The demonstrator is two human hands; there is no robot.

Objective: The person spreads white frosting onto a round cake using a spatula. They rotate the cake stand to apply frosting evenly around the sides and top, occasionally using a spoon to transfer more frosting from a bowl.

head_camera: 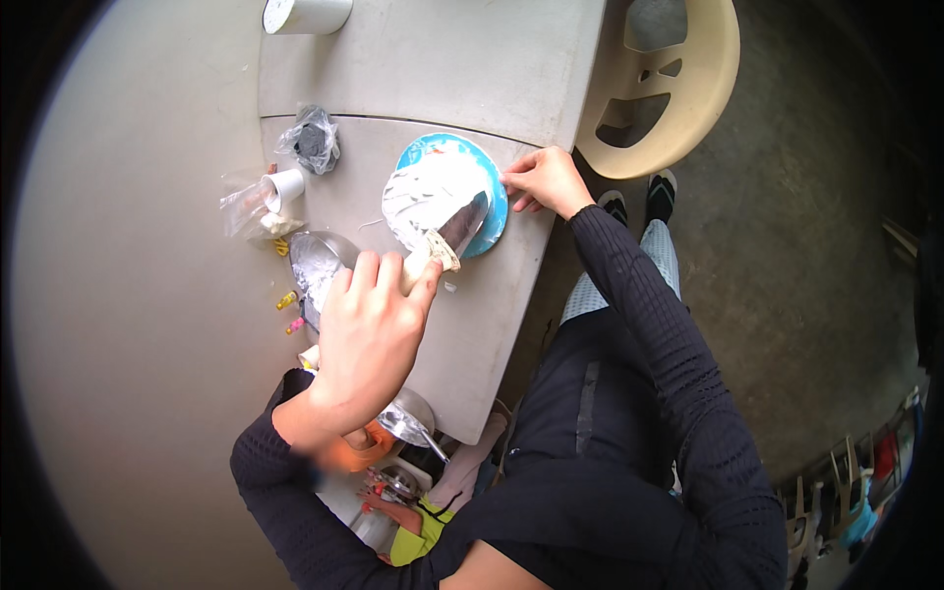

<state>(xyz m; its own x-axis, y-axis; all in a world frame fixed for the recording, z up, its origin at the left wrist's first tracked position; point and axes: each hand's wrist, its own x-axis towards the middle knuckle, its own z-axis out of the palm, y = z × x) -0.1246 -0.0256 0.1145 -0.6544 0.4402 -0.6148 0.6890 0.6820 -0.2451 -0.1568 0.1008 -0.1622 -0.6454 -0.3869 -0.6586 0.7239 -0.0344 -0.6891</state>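
Observation:
A round cake covered in white frosting (435, 193) sits on a blue round stand (495, 214) that is smeared with white. My left hand (376, 317) grips the pale handle of a scraper (436, 254), whose shiny wide blade lies against the near right side of the frosting. The frosting is uneven, with ridges towards its left side. At the stand's right rim is my right hand (544, 181), its thumb and fingertips close together at the edge; whether they pinch the rim cannot be told. A metal bowl with white cream (324, 258) stands left of the cake, partly behind my left hand.
Left of the cake lie a plastic bag with dark contents (313, 140), a white cup (284, 188) and small yellow and pink bottles (295, 325). A white cylindrical tub (308, 15) stands farther back. A beige plastic chair (708, 96) adjoins the table (487, 324). Another person's arm (398, 510) shows below.

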